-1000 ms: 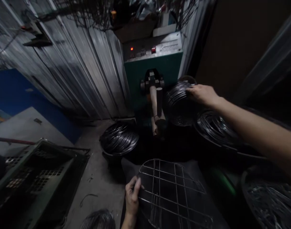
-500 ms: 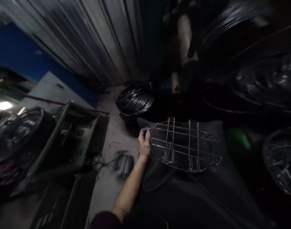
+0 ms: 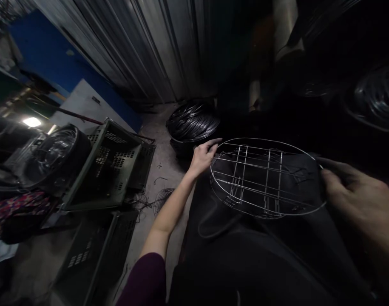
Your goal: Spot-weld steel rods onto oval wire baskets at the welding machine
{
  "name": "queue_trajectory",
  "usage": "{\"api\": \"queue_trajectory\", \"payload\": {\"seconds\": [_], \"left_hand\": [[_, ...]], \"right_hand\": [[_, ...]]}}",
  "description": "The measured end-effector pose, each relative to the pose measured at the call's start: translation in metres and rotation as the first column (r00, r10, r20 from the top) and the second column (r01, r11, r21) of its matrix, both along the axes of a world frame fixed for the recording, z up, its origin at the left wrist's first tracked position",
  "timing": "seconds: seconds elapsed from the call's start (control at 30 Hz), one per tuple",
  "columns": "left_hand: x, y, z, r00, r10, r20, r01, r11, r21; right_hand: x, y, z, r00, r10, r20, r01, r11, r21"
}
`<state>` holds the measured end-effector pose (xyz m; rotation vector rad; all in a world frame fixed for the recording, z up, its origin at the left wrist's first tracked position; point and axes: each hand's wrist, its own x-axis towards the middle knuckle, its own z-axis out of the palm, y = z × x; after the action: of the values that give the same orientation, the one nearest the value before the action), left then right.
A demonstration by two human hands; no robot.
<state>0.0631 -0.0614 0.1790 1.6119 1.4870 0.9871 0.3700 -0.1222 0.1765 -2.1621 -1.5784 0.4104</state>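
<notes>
An oval wire ring lies over a wire rack of crossed rods, above dark cloth on the lap. My left hand is at the left end of the ring, thumb and fingers closed on its rim. At the right end, my right hand pinches the ring between thumb and fingers. The rack sits within and under the ring's outline; whether the two are joined I cannot tell.
A coil of dark wire stands in a container beyond my left hand. Green crates and a black tub are at the left. Loose wire lies on the floor.
My right hand has come into view with the oval ring, now over the rack. My left hand has moved from the rack's left end to the ring's rim. The view has shifted.
</notes>
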Motion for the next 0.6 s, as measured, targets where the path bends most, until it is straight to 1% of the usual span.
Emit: {"api": "queue_trajectory", "payload": {"seconds": [0.07,0.1,0.2,0.37,0.5,0.6], "left_hand": [[0.005,0.01,-0.003,0.987,-0.033,-0.158,0.033,0.999,-0.002],[0.008,0.013,-0.004,0.975,-0.037,-0.219,0.034,0.999,-0.016],[0.015,0.012,-0.007,0.942,-0.042,-0.334,0.027,0.998,-0.049],[0.012,0.0,-0.014,0.935,-0.073,-0.348,0.07,0.997,-0.022],[0.008,-0.014,-0.022,0.946,-0.034,-0.323,0.036,0.999,0.001],[0.007,-0.018,-0.028,0.962,-0.041,-0.268,0.047,0.999,0.013]], "right_hand": [[-0.005,-0.008,0.002,0.998,-0.053,0.046,0.058,0.991,-0.119],[-0.007,-0.011,0.001,0.995,-0.071,0.067,0.081,0.984,-0.157],[-0.011,-0.014,-0.004,0.992,-0.077,0.105,0.094,0.98,-0.175],[-0.013,-0.017,-0.014,0.99,-0.106,0.098,0.117,0.986,-0.12],[-0.012,-0.018,-0.016,0.996,-0.081,0.029,0.083,0.994,-0.072],[-0.01,-0.016,-0.015,0.998,-0.064,0.015,0.065,0.996,-0.066]]}}
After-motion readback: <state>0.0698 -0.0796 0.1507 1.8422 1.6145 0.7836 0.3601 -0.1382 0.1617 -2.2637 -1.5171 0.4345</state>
